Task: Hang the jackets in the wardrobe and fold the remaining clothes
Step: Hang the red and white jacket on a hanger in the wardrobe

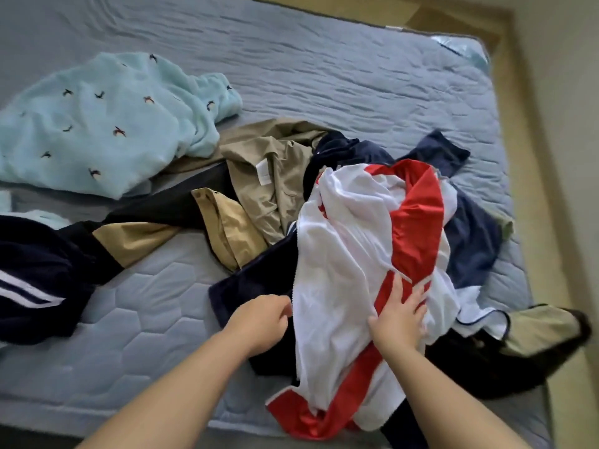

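A white and red zip jacket (350,241) lies inside out on top of a pile of clothes on the bed. My right hand (400,315) rests on it with spread fingers, touching its red stripe. My left hand (262,319) has its fingers curled at the jacket's zipper edge; the fingertips are hidden, so a grip is unclear. Under the jacket lie a navy garment (470,244) and a khaki jacket (269,179). A tan and black garment (142,234) stretches to the left.
A light blue fleece with small embroidered birds (97,124) lies at the back left of the blue quilted mattress (136,335). A navy garment with white stripes (35,273) sits at the left edge. Another tan and black piece (538,332) hangs off the right side by the wooden frame.
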`<state>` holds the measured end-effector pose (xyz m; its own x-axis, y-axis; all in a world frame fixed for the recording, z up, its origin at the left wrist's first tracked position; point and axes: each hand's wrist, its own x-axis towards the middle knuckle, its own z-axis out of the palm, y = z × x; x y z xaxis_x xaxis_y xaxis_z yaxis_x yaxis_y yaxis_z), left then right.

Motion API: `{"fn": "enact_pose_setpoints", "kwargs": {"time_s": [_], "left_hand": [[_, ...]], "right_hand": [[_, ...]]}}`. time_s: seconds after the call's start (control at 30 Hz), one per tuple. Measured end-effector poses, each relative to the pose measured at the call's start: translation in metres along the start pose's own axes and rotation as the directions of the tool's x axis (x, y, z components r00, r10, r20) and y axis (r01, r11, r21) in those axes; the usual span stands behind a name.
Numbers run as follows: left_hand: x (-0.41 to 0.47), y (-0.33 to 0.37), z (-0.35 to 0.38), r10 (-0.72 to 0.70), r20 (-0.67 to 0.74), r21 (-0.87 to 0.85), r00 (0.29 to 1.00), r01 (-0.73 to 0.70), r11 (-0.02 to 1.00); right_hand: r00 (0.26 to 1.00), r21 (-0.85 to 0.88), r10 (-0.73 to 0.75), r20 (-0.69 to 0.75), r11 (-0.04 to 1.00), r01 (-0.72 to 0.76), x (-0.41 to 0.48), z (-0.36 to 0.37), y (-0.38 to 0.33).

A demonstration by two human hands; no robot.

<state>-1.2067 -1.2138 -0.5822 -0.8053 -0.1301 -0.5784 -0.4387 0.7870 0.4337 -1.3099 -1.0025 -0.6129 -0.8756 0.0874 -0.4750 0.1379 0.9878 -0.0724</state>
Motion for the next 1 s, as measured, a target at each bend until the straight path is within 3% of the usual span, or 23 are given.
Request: {"fn": "enact_pose_setpoints", "kwargs": {"time_s": [0.03,0.1,0.17,0.23,0.3,0.37,0.43,0.47,0.5,0.57,0.63,0.67,0.73,0.83,0.9,1.0], "left_hand": [[0.003,0.01,0.013,0.005,0.0,-0.014,1.0,-0.005,1.0],[0.009,0.029,0.034,0.005,-0.01,-0.071,1.0,-0.006,0.997],[0.017,0.045,0.047,-0.025,-0.041,-0.133,0.999,0.019,0.991],[0.029,0.06,0.053,-0.07,-0.091,-0.185,0.993,0.052,0.981],[0.039,0.078,0.055,-0.115,-0.148,-0.286,0.982,0.068,0.956],[0.046,0.096,0.056,-0.118,-0.206,-0.366,0.971,0.035,0.93],[0.049,0.11,0.056,-0.041,-0.286,-0.216,0.957,-0.022,0.976],[0.05,0.116,0.057,0.041,-0.299,-0.036,0.953,-0.054,0.998],[0.05,0.121,0.057,0.155,-0.27,0.19,0.95,-0.106,0.976],[0.047,0.126,0.053,0.318,-0.046,0.548,0.947,-0.243,0.801],[0.04,0.127,0.048,0.305,0.17,0.635,0.937,-0.341,0.694],[0.034,0.127,0.044,0.291,0.217,0.606,0.932,-0.362,0.708],[0.022,0.127,0.033,0.321,0.179,0.466,0.93,-0.367,0.805],[0.003,0.139,0.004,0.322,-0.085,0.153,0.943,-0.307,0.939],[-0.011,0.154,-0.027,0.273,-0.201,-0.102,0.941,-0.297,0.949],[-0.043,0.181,-0.089,0.29,-0.282,-0.218,0.914,-0.356,0.909]], "right_hand": [[0.997,0.151,0.066,0.034,0.986,-0.071,0.005,0.002,0.008],[0.992,0.393,0.063,0.113,0.914,-0.103,0.015,0.006,0.022],[0.99,0.437,-0.06,0.124,0.899,0.0,0.017,0.004,0.029],[0.953,0.36,-0.257,0.158,0.914,0.187,0.01,0.0,0.033],[0.839,0.361,-0.464,0.284,0.863,0.354,0.003,0.001,0.04],[0.695,0.426,-0.578,0.428,0.807,0.409,-0.005,0.003,0.051],[0.613,0.454,-0.626,0.483,0.777,0.436,-0.011,0.005,0.062],[0.622,0.464,-0.634,0.459,0.769,0.44,-0.013,0.006,0.067],[0.671,0.479,-0.628,0.393,0.763,0.434,-0.014,0.008,0.072],[0.801,0.531,-0.56,0.214,0.754,0.385,-0.018,0.004,0.077],[0.884,0.636,-0.452,0.116,0.718,0.283,-0.02,-0.004,0.084],[0.902,0.703,-0.417,0.116,0.676,0.222,-0.022,-0.012,0.085],[0.925,0.807,-0.366,0.106,0.575,0.135,-0.028,-0.026,0.082],[0.961,0.914,-0.275,0.031,0.398,0.085,-0.04,-0.054,0.069],[0.937,0.94,-0.348,0.026,0.327,0.096,-0.056,-0.078,0.058],[0.867,0.819,-0.497,0.019,0.505,0.272,-0.087,-0.11,0.047]]}}
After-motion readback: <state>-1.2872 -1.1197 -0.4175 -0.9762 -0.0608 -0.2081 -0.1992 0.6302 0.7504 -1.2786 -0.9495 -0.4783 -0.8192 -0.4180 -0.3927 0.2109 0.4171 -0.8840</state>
